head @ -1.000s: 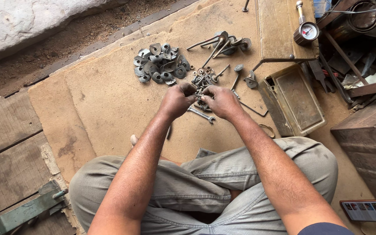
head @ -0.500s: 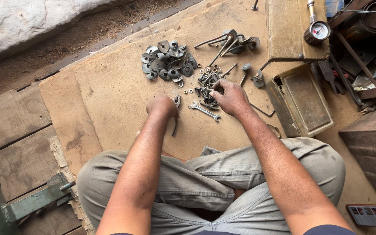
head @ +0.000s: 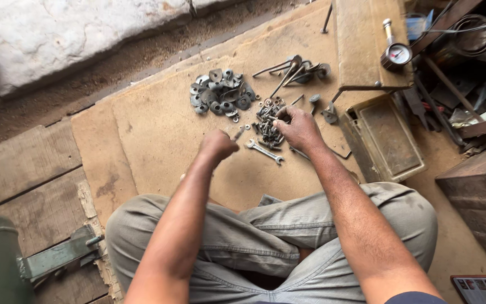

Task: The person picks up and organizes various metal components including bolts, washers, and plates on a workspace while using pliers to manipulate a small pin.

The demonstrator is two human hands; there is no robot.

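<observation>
Washer pile (head: 220, 93) left of bolt heap (head: 268, 121), spanner (head: 264, 151) before it.

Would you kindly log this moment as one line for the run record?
left hand: closed on small bolt | right hand: picking in bolt pile | spanner: flat between hands | washers: heaped behind

Tan cardboard (head: 158, 129); dark grey washers (head: 220, 91); khaki trousers (head: 265, 236).

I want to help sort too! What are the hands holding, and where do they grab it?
The left hand grips a small metal piece by one end. The right hand rests on the pile of bolts; any hold cannot be told.
</observation>
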